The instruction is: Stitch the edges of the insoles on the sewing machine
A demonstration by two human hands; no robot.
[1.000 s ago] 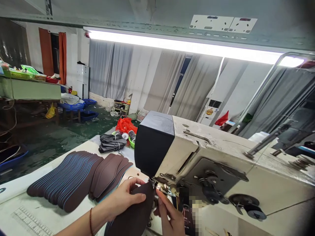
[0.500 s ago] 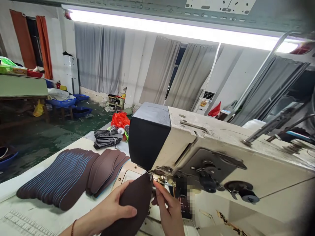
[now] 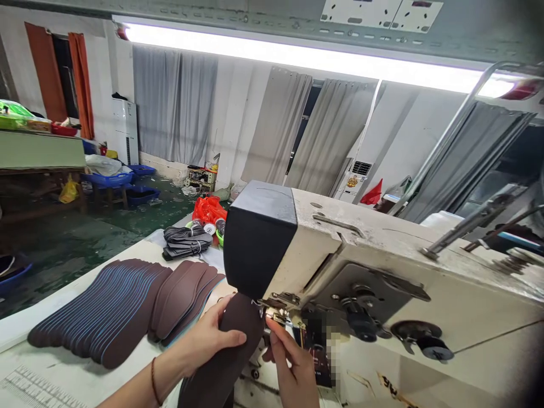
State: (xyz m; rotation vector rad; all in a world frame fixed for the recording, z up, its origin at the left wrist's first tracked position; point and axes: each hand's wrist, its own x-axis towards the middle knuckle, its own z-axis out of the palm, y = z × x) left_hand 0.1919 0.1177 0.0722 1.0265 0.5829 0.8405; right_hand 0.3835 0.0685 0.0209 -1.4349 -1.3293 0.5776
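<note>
My left hand [image 3: 207,341] grips a dark brown insole [image 3: 232,351] by its edge and holds its tip up against the needle area of the sewing machine [image 3: 352,266]. My right hand [image 3: 292,368] sits just to the right of the insole, thumb and forefinger pinched together at the small metal parts under the machine head [image 3: 259,243]. What the right fingers pinch is too small to make out. A red cord circles my left wrist.
A fanned row of brown insoles with blue edges [image 3: 119,309] lies on the white table [image 3: 51,362] to the left. A tied bundle of dark pieces [image 3: 186,242] and a red bag [image 3: 208,209] sit behind. A ruler strip [image 3: 29,391] marks the table's front.
The insole's tip has shifted slightly under the machine head and my left thumb has moved along its edge. The view has swung a little to the right and down.
</note>
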